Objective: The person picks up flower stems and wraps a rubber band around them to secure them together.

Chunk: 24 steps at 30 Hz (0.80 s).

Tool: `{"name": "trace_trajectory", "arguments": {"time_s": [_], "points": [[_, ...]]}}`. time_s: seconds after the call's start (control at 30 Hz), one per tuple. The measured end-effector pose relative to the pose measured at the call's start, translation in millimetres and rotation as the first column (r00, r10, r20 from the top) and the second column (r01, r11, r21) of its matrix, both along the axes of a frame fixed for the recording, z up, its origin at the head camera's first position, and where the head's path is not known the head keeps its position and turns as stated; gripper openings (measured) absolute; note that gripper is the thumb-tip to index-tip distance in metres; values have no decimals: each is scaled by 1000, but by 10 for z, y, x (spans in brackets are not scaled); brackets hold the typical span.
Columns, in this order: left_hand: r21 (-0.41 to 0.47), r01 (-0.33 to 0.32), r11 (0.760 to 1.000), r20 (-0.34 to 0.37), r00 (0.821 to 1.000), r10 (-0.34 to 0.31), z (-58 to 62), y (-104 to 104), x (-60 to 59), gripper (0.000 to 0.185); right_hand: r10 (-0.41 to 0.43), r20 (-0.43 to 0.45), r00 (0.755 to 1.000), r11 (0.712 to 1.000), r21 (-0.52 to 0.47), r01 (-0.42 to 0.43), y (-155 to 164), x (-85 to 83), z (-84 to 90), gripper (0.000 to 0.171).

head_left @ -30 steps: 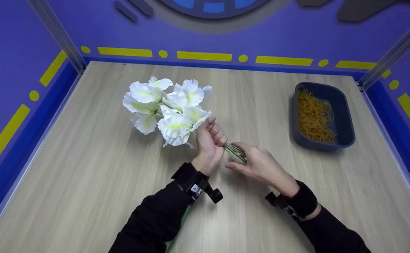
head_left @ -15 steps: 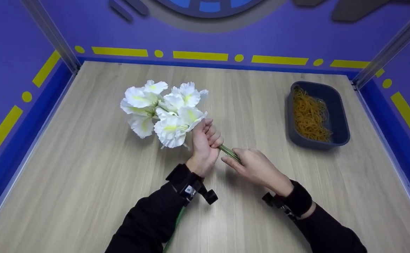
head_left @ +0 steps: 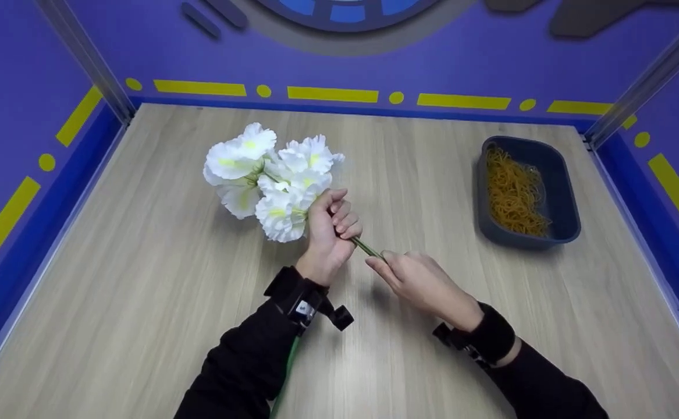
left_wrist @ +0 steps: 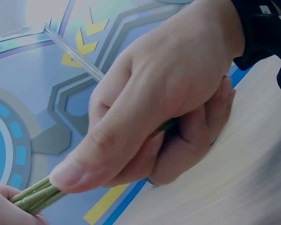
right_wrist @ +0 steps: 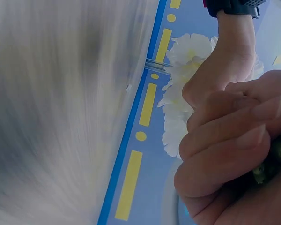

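A bunch of white artificial flowers [head_left: 237, 160] with yellow centres leans to the far left above the table. My left hand [head_left: 334, 230] grips their green stems [head_left: 366, 247] just below the blooms. Lower down, my right hand [head_left: 426, 285] is curled round the same stems, its thumb lying along them towards the left hand. Between both hands a short stretch of stems [left_wrist: 35, 197] shows in the left wrist view. Cut stem ends [right_wrist: 259, 173] peek out from the right hand's curled fingers [right_wrist: 225, 154] in the right wrist view.
At the right of the wooden table [head_left: 170, 279] stands a dark grey plastic box [head_left: 561, 192] with many yellow rubber bands [head_left: 514, 195] in it. Blue-purple panels [head_left: 339, 64] wall the table's back and sides. A green cable [head_left: 288, 372] runs by the left forearm.
The right hand has closed more tightly round the stems, which are now bundled narrower. My left hand has shifted slightly left, and the blooms have turned a little. The box stays put.
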State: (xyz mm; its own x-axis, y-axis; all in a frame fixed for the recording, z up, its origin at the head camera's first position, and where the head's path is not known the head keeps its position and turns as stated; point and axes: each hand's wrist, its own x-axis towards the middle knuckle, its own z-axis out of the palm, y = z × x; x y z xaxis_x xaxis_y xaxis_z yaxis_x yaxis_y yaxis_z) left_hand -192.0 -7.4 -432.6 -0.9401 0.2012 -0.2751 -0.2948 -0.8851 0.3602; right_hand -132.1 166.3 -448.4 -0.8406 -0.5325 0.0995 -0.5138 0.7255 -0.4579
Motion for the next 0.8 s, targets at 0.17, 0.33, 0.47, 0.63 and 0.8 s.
{"name": "trace_trajectory", "arguments": {"time_s": [0.17,0.33,0.47,0.63,0.8], "points": [[15,-5,1000,-2,1000,5,25,-41,-16,41,6,6,1000,1000,3,-6,-13,19,7,40],[9,-30,1000,-22,999,30,37,-59,-9,43,16,49,999,1000,-24,-15,-16,25,0,40],[-11,-44,999,-48,998,43,55,-58,14,46,34,89,995,998,-56,-29,1,26,12,41],[4,-71,997,-95,993,71,98,-55,36,46,34,104,994,995,-93,-24,42,24,62,36],[51,-119,992,-110,986,124,127,-77,29,45,36,104,994,992,-126,-23,81,22,112,28]]}}
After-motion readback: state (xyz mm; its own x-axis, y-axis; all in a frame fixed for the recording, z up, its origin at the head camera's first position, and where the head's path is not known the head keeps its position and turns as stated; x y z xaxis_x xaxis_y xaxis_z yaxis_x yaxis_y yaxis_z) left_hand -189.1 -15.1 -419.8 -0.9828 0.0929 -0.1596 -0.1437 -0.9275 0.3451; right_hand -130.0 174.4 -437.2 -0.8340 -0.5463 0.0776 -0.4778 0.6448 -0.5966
